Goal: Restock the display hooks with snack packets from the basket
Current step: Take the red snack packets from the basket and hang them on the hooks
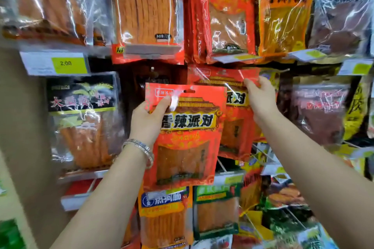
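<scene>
Closest to me are my two bare arms, reaching up. A silver bracelet (139,147) sits on the left wrist.

My left hand (148,116) holds a red snack packet (186,143). The grip pinches only the top left corner, with the thumb on the front and the fingers behind. The packet hangs straight down in front of the middle of the rack. It is not on a hook yet. Its hang hole (189,91) is at the top edge and nothing is through it.

A little farther back, my right hand (261,101) pinches the top right corner of a second red packet (232,127) of the same kind. That one sits behind the first and to its right. I cannot tell if it is on a hook.

Farther back there is a dark gap (141,79) in the rack, just above my left hand. A small pale tip (152,69) shows there. It may be a hook end, but it is too blurry to be sure. A black packet (81,117) hangs near the rack's left edge, under a price tag (68,64). I cannot see the basket.

Here is what I think could go wrong. A grip on one corner lets the packet swing, so the small hole may miss the hook. The shiny plastic could slip and the packet could drop. Both hands are busy, so neither one can steady the other packet. Pushing hard could also knock the packets close by.
</scene>
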`<action>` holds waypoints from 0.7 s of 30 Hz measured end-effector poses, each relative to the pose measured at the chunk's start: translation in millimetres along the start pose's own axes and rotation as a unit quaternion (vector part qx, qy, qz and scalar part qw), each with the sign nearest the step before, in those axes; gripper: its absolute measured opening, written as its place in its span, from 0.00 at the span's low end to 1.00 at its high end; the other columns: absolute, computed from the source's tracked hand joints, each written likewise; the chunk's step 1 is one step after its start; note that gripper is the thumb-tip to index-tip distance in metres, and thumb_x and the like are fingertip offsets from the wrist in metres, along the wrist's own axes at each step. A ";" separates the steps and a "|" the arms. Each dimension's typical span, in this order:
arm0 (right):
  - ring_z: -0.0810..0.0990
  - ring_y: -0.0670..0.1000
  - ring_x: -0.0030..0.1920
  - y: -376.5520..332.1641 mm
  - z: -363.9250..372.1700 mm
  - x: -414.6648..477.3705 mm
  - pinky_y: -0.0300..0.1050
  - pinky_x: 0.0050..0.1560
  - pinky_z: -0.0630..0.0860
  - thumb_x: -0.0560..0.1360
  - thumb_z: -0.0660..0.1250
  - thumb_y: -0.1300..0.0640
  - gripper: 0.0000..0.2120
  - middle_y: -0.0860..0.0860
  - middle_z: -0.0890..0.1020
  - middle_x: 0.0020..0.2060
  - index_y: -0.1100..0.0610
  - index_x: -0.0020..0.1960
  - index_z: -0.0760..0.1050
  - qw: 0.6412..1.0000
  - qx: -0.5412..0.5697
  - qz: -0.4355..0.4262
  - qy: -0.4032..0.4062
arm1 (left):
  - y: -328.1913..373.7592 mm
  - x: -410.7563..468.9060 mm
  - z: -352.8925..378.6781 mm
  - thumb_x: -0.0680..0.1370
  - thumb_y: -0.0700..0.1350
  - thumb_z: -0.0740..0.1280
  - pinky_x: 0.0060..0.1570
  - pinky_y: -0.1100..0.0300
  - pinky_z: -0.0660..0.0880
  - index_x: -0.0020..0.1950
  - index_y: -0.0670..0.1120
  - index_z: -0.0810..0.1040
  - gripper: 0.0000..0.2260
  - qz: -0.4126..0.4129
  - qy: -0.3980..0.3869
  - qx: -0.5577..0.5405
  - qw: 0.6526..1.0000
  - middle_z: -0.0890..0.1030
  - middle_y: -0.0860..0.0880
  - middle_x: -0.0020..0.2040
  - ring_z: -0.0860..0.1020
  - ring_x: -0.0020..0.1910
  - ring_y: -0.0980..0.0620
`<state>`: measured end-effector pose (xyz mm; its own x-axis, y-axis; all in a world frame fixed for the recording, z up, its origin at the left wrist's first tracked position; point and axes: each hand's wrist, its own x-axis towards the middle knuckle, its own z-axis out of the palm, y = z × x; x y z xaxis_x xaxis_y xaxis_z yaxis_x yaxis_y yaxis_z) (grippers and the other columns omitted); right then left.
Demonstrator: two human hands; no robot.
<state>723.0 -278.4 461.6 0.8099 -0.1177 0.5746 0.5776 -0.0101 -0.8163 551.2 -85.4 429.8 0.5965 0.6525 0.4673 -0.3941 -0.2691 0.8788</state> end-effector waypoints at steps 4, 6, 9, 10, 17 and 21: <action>0.76 0.50 0.49 18.6 5.1 8.0 0.41 0.52 0.71 0.77 0.64 0.52 0.08 0.46 0.80 0.45 0.56 0.51 0.76 1.000 0.005 0.005 -0.008 | -2.9 -0.2 15.9 0.69 0.59 0.72 0.53 0.45 0.78 0.36 0.59 0.83 0.05 -0.004 0.029 0.003 1.000 0.84 0.55 0.39 0.83 0.45 0.50; 0.76 0.53 0.54 25.4 8.0 10.3 0.45 0.55 0.71 0.76 0.66 0.50 0.16 0.53 0.79 0.53 0.60 0.59 0.74 1.000 -0.011 0.019 -0.013 | -2.6 -2.2 22.9 0.69 0.59 0.71 0.51 0.44 0.78 0.37 0.60 0.83 0.05 -0.003 0.031 0.005 1.000 0.85 0.54 0.38 0.83 0.44 0.48; 0.72 0.51 0.50 31.5 6.1 8.5 0.42 0.53 0.68 0.72 0.72 0.50 0.23 0.52 0.72 0.50 0.59 0.61 0.69 0.999 -0.023 -0.009 0.028 | -2.9 -5.9 32.5 0.69 0.58 0.71 0.49 0.46 0.78 0.37 0.59 0.83 0.05 0.006 0.038 0.000 0.999 0.84 0.55 0.37 0.83 0.42 0.49; 0.71 0.50 0.49 31.1 2.9 6.9 0.42 0.54 0.67 0.71 0.73 0.50 0.23 0.51 0.71 0.48 0.59 0.60 0.69 0.998 -0.038 -0.027 0.053 | -3.4 -7.6 35.8 0.69 0.58 0.71 0.48 0.47 0.79 0.37 0.59 0.83 0.05 0.008 0.037 -0.001 0.999 0.84 0.55 0.37 0.83 0.42 0.50; 0.76 0.41 0.32 16.9 -12.8 -11.9 0.34 0.36 0.73 0.71 0.65 0.40 0.16 0.42 0.78 0.30 0.52 0.38 0.76 0.964 0.175 0.023 -0.199 | 3.2 -20.8 67.2 0.72 0.54 0.71 0.43 0.54 0.79 0.39 0.58 0.83 0.03 0.010 0.010 -0.028 1.000 0.85 0.54 0.40 0.83 0.42 0.54; 0.78 0.42 0.41 11.9 -18.3 -8.1 0.36 0.44 0.73 0.73 0.70 0.51 0.09 0.48 0.79 0.39 0.54 0.43 0.73 0.972 0.170 -0.069 -0.148 | 13.4 -17.0 78.1 0.74 0.43 0.71 0.53 0.67 0.74 0.66 0.50 0.70 0.22 0.116 0.049 0.022 0.992 0.77 0.55 0.55 0.77 0.50 0.67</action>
<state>721.5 -295.8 446.1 0.6866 0.1521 0.7109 0.6429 0.3294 -0.6915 590.4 -155.4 441.2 0.4207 0.6350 0.6480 -0.4806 -0.4498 0.7528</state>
